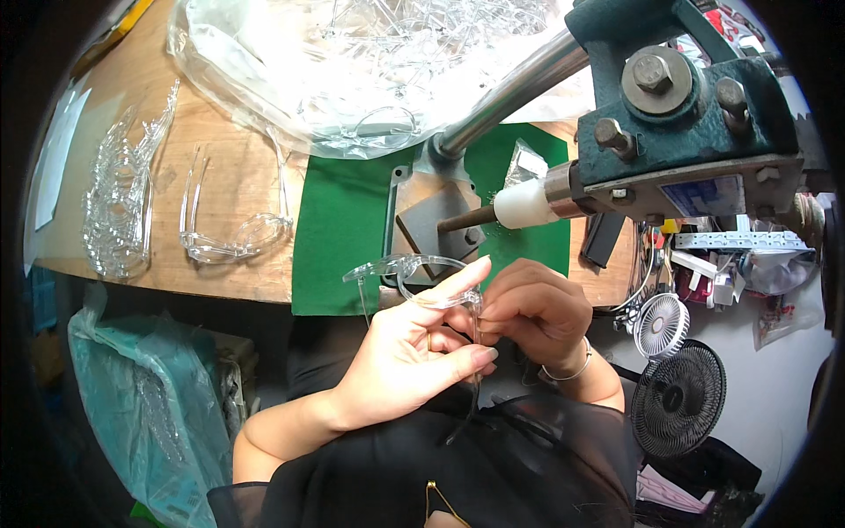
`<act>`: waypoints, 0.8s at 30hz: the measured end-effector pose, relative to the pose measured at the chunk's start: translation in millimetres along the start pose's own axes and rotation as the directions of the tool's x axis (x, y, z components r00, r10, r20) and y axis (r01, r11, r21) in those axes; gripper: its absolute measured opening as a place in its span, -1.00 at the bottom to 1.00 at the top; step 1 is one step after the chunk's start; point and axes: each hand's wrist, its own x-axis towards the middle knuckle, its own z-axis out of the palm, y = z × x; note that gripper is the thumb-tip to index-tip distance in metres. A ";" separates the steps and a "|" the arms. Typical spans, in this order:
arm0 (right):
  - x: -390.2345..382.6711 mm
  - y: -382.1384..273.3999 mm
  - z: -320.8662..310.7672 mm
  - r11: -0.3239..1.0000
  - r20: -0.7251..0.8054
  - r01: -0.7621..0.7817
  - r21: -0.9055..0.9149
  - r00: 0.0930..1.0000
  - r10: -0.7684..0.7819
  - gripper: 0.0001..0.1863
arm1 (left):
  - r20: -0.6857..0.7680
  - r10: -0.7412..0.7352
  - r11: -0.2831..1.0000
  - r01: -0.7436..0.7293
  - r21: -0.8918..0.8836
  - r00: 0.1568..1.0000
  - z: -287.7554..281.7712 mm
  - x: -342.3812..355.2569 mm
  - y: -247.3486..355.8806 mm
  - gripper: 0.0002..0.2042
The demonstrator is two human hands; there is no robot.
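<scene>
A clear plastic eyeglass frame [374, 267] is held up over the front edge of the green mat. My left hand [400, 352] is closed around one end of it, with thumb and fingers near the hinge. One temple arm hangs down beside the fingers. At that same hinge corner, my right hand [541, 308] pinches with its thumb and fingertips; whether a small part is between them is hidden. Just beyond my hands stands a green bench press [687, 132], its rod [466, 218] with a white collar pointing at a metal plate [431, 220].
A large clear bag [246, 88] of eyeglass frames lies at the back. To the left are a stack of clear frames [119, 211] and another pair [238, 239]. A bagged teal bin [158, 414] stands lower left; two fans [676, 398] are at the right.
</scene>
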 end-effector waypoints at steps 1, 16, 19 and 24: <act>-2.0 0.1 0.4 1.000 -0.012 -0.024 0.015 1.000 0.024 -0.84 | -0.002 -0.008 1.000 0.008 -0.006 1.000 0.8 0.9 0.1 -0.37; -5.7 3.4 -2.8 0.998 0.021 -0.042 0.056 0.999 0.041 -0.87 | 0.021 -0.056 0.992 0.058 -0.116 0.998 1.4 3.4 -1.9 -0.35; -4.5 5.4 -2.9 0.996 0.020 -0.031 0.083 0.999 0.030 -0.88 | 0.033 -0.063 0.988 0.067 -0.141 0.997 1.2 3.1 -1.8 -0.36; -7.3 7.1 -2.3 0.989 0.021 -0.079 0.123 0.997 0.077 -0.88 | 0.040 -0.037 0.994 0.041 -0.098 0.999 0.3 3.2 -4.6 -0.37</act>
